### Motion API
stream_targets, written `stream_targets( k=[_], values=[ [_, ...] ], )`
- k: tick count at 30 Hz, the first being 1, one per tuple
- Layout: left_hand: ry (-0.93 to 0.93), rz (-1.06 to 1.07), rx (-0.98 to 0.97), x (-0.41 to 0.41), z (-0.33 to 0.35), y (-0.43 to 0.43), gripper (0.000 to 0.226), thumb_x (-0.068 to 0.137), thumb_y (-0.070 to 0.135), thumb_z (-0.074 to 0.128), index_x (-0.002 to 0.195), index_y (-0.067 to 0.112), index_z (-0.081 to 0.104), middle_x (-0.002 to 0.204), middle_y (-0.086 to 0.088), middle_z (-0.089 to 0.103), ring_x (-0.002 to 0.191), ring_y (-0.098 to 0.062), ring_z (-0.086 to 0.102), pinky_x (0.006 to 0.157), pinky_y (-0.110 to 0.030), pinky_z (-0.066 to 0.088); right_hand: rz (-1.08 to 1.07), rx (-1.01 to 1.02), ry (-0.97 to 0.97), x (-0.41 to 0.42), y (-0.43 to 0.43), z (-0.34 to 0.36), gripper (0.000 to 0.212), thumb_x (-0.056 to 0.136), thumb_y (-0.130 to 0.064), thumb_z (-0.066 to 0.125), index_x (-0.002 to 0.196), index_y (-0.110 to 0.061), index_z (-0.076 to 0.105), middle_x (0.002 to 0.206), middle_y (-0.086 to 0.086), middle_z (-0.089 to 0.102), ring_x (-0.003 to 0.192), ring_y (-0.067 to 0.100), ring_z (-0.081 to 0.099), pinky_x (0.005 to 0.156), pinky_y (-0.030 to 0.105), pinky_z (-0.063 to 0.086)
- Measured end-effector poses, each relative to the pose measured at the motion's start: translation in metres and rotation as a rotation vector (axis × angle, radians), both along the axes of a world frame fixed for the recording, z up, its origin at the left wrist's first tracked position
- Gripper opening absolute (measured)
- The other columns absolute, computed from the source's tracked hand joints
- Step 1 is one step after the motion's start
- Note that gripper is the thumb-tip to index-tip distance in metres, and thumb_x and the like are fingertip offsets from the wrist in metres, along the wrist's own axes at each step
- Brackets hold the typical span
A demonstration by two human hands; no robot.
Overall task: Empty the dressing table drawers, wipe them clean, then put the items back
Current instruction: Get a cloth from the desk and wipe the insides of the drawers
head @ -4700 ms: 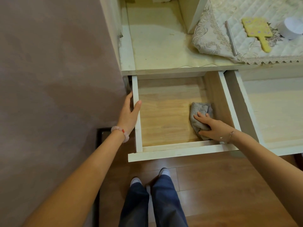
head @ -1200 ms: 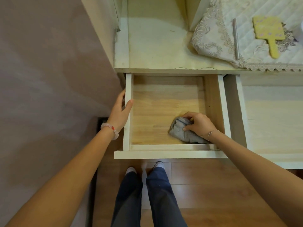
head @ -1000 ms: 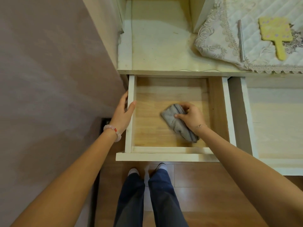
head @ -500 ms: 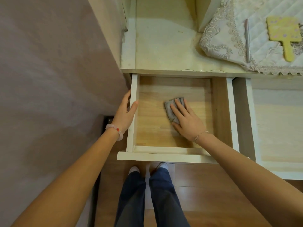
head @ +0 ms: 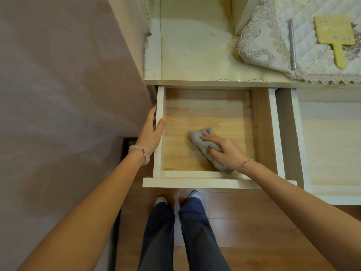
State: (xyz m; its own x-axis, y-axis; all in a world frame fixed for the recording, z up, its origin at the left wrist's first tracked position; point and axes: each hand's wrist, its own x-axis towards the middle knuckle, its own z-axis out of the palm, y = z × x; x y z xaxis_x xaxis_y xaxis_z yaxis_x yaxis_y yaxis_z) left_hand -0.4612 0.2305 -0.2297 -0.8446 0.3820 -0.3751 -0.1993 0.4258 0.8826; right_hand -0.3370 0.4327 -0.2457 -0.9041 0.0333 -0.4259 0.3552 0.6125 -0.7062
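Note:
The left drawer point(head: 272, 133) of the dressing table is pulled out, and its bare wooden floor holds only a grey cloth point(head: 203, 142). My right hand point(head: 226, 151) presses the cloth flat against the drawer floor near the front right, fingers stretched over it. My left hand point(head: 153, 133) grips the drawer's left wall, thumb inside and fingers outside. A second drawer point(head: 298, 145) stands open to the right, showing a pale bottom.
On the tabletop lies a lace-edged quilted mat point(head: 273, 47) carrying a slim metal stick point(head: 292, 42) and a yellow paddle-shaped mirror or brush point(head: 335, 34). A mauve wall point(head: 58, 94) closes the left side. My legs stand on wooden flooring point(head: 244, 222) below the drawer front.
My right hand has slid the cloth from the drawer's middle back toward the front right. The left hand has stayed on the left wall.

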Motion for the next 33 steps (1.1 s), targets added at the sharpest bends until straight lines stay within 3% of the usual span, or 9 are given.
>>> stream_targets(
  k=[3,7,9,12,15,18,21,26,33],
  values=[
    [0.007,0.001,0.007,0.0,-0.001,0.0,0.049,0.1,0.023,0.04,0.146,0.023,0.024,0.144,0.004,0.039,0.129,-0.01,0.039,0.107,-0.029,0.034,0.112,-0.191,-0.056,-0.002,-0.019,0.02,0.046,0.088,-0.005,0.049,0.131,-0.021,0.051,0.141,-0.002,0.046,0.129,0.012,0.043,0.103,0.015,0.034],
    [0.011,-0.016,-0.003,-0.001,-0.003,-0.002,0.05,0.1,0.023,0.04,0.147,0.022,0.023,0.146,0.001,0.037,0.131,-0.013,0.037,0.11,-0.036,0.033,0.423,-0.248,-0.171,-0.01,-0.047,0.04,0.044,0.09,-0.006,0.049,0.131,-0.022,0.053,0.138,-0.003,0.047,0.116,-0.002,0.043,0.094,0.001,0.032],
    [0.009,-0.022,-0.003,-0.002,-0.002,-0.002,0.051,0.1,0.022,0.04,0.147,0.021,0.022,0.147,0.001,0.036,0.132,-0.013,0.036,0.11,-0.035,0.032,0.464,-0.254,-0.23,-0.013,-0.053,0.043,0.043,0.091,-0.006,0.047,0.13,-0.023,0.053,0.14,-0.001,0.046,0.113,0.002,0.046,0.091,0.003,0.033],
    [0.006,-0.023,-0.003,-0.003,0.0,-0.001,0.051,0.1,0.022,0.04,0.147,0.02,0.021,0.148,0.001,0.034,0.133,-0.012,0.035,0.109,-0.03,0.032,0.458,-0.241,-0.302,-0.015,-0.051,0.044,0.039,0.093,-0.011,0.045,0.127,-0.027,0.056,0.132,-0.005,0.051,0.101,0.003,0.048,0.083,0.008,0.035],
    [0.009,-0.021,-0.007,-0.005,0.0,-0.001,0.051,0.1,0.022,0.041,0.147,0.021,0.022,0.148,0.001,0.034,0.134,-0.012,0.034,0.11,-0.031,0.032,0.419,-0.238,-0.325,-0.013,-0.044,0.042,0.035,0.09,-0.02,0.046,0.12,-0.032,0.061,0.131,-0.009,0.053,0.106,0.005,0.05,0.093,0.019,0.038],
    [0.011,-0.022,-0.019,-0.005,-0.001,-0.002,0.051,0.099,0.023,0.041,0.147,0.021,0.024,0.148,0.001,0.035,0.134,-0.012,0.035,0.111,-0.032,0.032,0.4,-0.215,-0.362,-0.002,-0.024,0.042,0.031,0.084,-0.032,0.043,0.106,-0.047,0.059,0.121,-0.015,0.052,0.097,-0.003,0.048,0.085,0.021,0.037],
    [-0.002,-0.012,-0.013,-0.004,-0.001,-0.002,0.051,0.099,0.025,0.041,0.147,0.022,0.024,0.147,0.003,0.036,0.133,-0.011,0.035,0.109,-0.029,0.032,0.329,-0.175,-0.388,0.018,0.009,0.046,0.031,0.076,-0.038,0.041,0.094,-0.056,0.059,0.119,-0.02,0.054,0.108,0.004,0.05,0.097,0.028,0.036],
    [0.004,-0.01,-0.027,-0.002,0.001,-0.002,0.051,0.1,0.026,0.039,0.148,0.023,0.021,0.149,0.004,0.032,0.135,-0.011,0.031,0.107,-0.025,0.029,0.203,-0.069,-0.438,0.049,0.053,0.061,0.028,0.078,-0.038,0.041,0.089,-0.052,0.062,0.114,-0.019,0.054,0.106,0.008,0.05,0.094,0.024,0.034],
    [0.048,-0.007,-0.055,0.002,0.006,0.004,0.05,0.101,0.023,0.036,0.148,0.021,0.019,0.15,0.004,0.03,0.134,-0.01,0.03,0.1,-0.017,0.025,0.092,0.068,-0.37,0.06,0.044,0.054,0.029,0.093,-0.025,0.043,0.114,-0.029,0.063,0.115,-0.001,0.063,0.103,0.016,0.056,0.094,0.032,0.045]
  ],
)
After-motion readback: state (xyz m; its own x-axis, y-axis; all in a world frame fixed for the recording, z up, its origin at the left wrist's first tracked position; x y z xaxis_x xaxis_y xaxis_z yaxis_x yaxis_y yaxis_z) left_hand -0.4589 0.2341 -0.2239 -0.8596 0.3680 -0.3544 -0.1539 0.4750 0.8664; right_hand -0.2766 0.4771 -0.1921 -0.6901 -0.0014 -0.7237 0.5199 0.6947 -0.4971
